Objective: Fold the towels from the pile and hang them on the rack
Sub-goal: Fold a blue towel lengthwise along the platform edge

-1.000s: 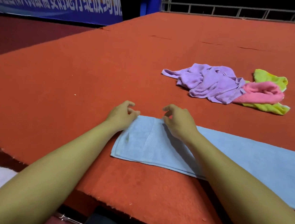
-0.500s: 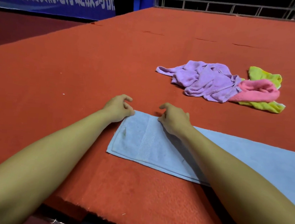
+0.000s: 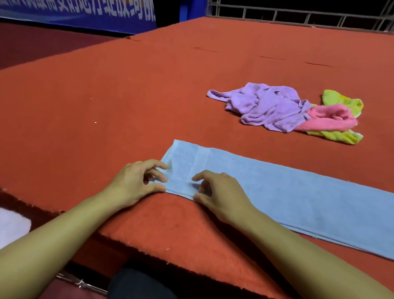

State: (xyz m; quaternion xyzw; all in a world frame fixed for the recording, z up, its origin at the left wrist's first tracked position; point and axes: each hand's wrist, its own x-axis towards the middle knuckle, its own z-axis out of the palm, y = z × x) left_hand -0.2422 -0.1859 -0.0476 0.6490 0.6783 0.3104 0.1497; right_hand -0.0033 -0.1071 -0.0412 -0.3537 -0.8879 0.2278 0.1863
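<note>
**Both hands on the blue towel**

We pinch the near left corner of the long blue towel [image 3: 293,199] with our left hand [image 3: 134,182] and right hand [image 3: 220,196], fingers curled. It lies flat on the red surface [image 3: 101,94]. The towel pile [image 3: 288,109] sits well apart.

The blue towel [image 3: 305,200] runs off the right edge; banner [image 3: 68,0] lettering cropped.

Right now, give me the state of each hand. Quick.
Left hand: pinching the near left corner of the blue towel.
Right hand: fingers curled on the towel's near edge; whether it has a grip cannot be told.
</note>
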